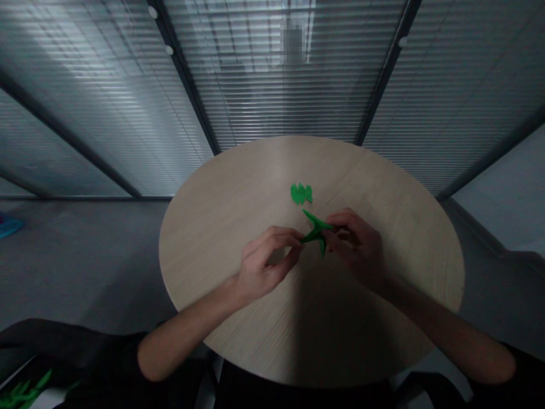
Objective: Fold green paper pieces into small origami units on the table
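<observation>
Between my two hands, above the table, is a green star-shaped piece [316, 226] with several pointed arms. It looks like folded paper, but its material is hard to make out. The thumb and fingertips of my left hand [269, 258] pinch the tip of its left arm. On the other side, my right hand [356, 243] grips its right arm between thumb and fingers, partly covering it. One arm points up and away, another hangs down. Just beyond lies a flat green piece [301, 193] with a jagged outline, touched by neither hand.
The round wooden table [221, 199] has its far edge close to a glass partition with blinds [281, 102]. Dark chair parts show at the near edge. At bottom left is something green and leafy [32, 389]; a blue item [9, 225] lies on the floor at far left.
</observation>
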Demonstrator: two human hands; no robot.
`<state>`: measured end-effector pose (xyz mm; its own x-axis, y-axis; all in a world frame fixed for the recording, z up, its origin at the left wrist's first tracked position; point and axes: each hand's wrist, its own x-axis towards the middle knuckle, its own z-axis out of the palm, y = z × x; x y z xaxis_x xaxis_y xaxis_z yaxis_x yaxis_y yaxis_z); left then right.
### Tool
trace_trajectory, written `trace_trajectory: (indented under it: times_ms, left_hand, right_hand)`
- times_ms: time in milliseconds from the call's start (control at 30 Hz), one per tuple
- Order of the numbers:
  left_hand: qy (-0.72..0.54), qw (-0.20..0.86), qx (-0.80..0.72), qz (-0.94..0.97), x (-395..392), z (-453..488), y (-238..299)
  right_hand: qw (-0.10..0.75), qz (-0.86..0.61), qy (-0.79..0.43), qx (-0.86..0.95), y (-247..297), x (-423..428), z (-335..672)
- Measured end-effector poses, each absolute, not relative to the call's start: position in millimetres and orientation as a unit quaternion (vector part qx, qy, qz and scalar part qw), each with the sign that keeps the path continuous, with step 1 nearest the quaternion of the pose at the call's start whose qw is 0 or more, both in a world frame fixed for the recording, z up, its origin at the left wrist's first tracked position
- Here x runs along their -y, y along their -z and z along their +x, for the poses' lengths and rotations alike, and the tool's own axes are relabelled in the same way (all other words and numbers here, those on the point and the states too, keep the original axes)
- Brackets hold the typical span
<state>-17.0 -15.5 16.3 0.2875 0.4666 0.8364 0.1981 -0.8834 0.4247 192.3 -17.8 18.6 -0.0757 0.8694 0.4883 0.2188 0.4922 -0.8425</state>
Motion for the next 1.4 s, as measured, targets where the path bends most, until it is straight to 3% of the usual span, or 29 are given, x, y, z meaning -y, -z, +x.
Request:
trace_trajectory:
  times_ms: [400,833,1200,1400]
  left_hand:
    - [-0.556,0.097,-0.233,0.792,16.9,-20.4,-15.3]
    - [-0.598,0.173,-0.249,0.742,16.9,-14.6,-5.4]
    - [-0.531,0.135,-0.260,0.795,9.6,-14.8,-15.0]
    - [-0.518,0.177,-0.252,0.798,8.4,-15.5,-13.3]
  right_hand:
    - [0.552,-0.416,-0.261,0.674,-20.6,18.6,191.1]
    - [0.556,-0.406,-0.259,0.677,-18.9,18.3,192.8]
    - [0.540,-0.373,-0.248,0.712,-15.8,16.7,193.4]
    - [0.529,-0.337,-0.244,0.740,-15.8,15.5,193.1]
